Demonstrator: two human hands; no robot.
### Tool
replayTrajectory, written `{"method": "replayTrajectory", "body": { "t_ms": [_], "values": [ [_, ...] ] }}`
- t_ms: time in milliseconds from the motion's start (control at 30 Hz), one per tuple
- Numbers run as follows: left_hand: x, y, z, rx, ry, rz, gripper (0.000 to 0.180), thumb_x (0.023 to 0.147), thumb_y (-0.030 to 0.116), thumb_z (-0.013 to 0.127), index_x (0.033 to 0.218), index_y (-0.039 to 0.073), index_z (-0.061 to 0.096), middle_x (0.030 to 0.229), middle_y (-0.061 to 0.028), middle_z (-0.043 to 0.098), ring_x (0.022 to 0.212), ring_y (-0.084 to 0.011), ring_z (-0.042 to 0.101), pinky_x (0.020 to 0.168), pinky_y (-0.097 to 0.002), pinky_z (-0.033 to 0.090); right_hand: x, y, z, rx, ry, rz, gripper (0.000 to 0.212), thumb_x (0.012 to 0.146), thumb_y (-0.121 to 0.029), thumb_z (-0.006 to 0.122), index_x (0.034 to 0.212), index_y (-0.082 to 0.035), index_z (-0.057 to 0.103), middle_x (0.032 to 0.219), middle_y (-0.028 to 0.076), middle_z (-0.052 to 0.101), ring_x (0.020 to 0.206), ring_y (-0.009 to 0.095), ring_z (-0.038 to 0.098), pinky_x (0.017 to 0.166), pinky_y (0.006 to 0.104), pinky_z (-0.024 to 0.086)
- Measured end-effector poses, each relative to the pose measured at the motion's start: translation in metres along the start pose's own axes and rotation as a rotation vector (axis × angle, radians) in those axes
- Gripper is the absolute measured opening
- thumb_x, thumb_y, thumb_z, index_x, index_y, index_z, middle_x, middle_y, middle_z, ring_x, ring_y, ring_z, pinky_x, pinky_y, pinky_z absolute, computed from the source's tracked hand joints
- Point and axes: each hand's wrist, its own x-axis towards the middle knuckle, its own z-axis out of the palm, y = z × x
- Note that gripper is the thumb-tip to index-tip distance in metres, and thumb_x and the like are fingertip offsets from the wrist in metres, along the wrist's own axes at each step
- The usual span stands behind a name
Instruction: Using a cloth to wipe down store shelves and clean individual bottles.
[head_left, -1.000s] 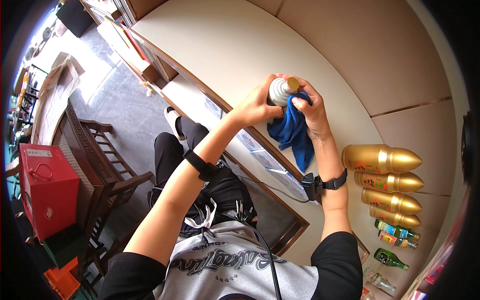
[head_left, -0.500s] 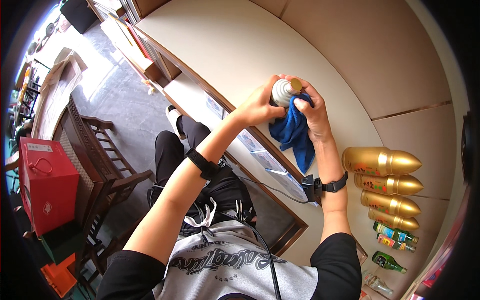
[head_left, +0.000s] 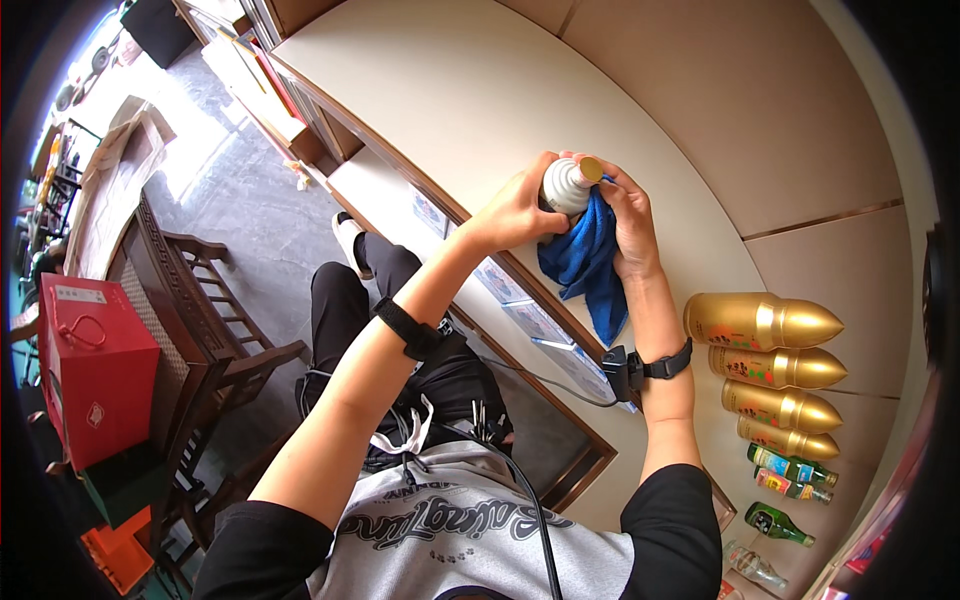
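Note:
A white bottle with ringed shoulders [head_left: 565, 188] and a gold cap [head_left: 591, 169] is held tilted above the pale shelf top. My left hand [head_left: 517, 207] wraps round its side, thumb toward me. On its other side my right hand [head_left: 632, 222] presses a blue cloth [head_left: 583, 255] against the bottle near the neck. The cloth's loose end hangs down below the hands. The fingertips of both hands behind the bottle are partly hidden.
Several gold bullet-shaped bottles [head_left: 765, 322] stand to the right on the pale counter [head_left: 430, 80], with small green bottles [head_left: 778, 524] nearer me. A carved wooden chair [head_left: 190, 300] and red box [head_left: 98, 370] are at left. A cable [head_left: 545, 378] runs from my right wrist.
My right thumb and fingers have shifted on the cloth at the bottle's neck, and more of the bottle's shoulder shows. The left hand keeps its hold.

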Motion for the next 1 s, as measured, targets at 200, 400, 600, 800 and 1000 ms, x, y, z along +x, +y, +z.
{"method": "replayTrajectory", "body": {
  "t_ms": [200, 400, 600, 800, 1000],
  "values": [
    [0.001, -0.013, 0.000, -0.020, 0.035, 0.064, 0.066, 0.058, 0.016, 0.074, 0.115, 0.001, 0.044, 0.105, -0.0184, 0.052, 0.100, -0.0295, 0.053, 0.089, -0.0352, 0.041, 0.000, 0.001, -0.002, -0.043, -0.020, -0.024, 0.030, 0.084, -0.006, 0.051, 0.112, 0.002, 0.059, 0.110, 0.011, 0.062, 0.105, 0.017, 0.056, 0.097, 0.0293, 0.040],
    [0.003, -0.016, 0.000, -0.013, 0.018, 0.071, 0.066, 0.059, 0.016, 0.075, 0.115, 0.002, 0.044, 0.108, -0.0175, 0.049, 0.103, -0.0293, 0.050, 0.090, -0.0347, 0.040, 0.003, -0.001, -0.004, 0.003, -0.021, -0.009, 0.028, 0.083, -0.005, 0.054, 0.109, 0.002, 0.061, 0.109, 0.013, 0.063, 0.103, 0.017, 0.057, 0.096, 0.0293, 0.041],
    [0.003, -0.015, -0.001, -0.047, 0.043, 0.098, 0.067, 0.059, 0.015, 0.074, 0.119, 0.003, 0.049, 0.108, -0.0146, 0.044, 0.104, -0.0271, 0.047, 0.091, -0.0329, 0.039, 0.006, 0.003, -0.005, 0.014, 0.064, -0.015, 0.022, 0.084, -0.008, 0.058, 0.103, 0.002, 0.064, 0.105, 0.013, 0.065, 0.098, 0.017, 0.059, 0.093, 0.0284, 0.043],
    [0.003, -0.012, -0.002, -0.124, 0.013, 0.035, 0.067, 0.062, 0.008, 0.072, 0.123, 0.003, 0.046, 0.119, -0.0094, 0.042, 0.116, -0.0209, 0.044, 0.102, -0.0316, 0.034, 0.002, 0.009, -0.006, -0.143, 0.173, -0.167, 0.019, 0.083, -0.007, 0.059, 0.100, 0.001, 0.065, 0.100, 0.009, 0.066, 0.095, 0.015, 0.059, 0.091, 0.0278, 0.043],
    [0.006, -0.020, 0.005, -0.134, 0.115, 0.216, 0.064, 0.060, 0.018, 0.074, 0.119, 0.005, 0.049, 0.108, -0.0146, 0.047, 0.104, -0.0277, 0.050, 0.090, -0.0353, 0.040, 0.000, 0.007, -0.004, -0.270, 0.192, -0.272, 0.018, 0.082, -0.005, 0.059, 0.098, 0.001, 0.064, 0.099, 0.008, 0.065, 0.095, 0.015, 0.058, 0.092, 0.0283, 0.041]
  ]
}}
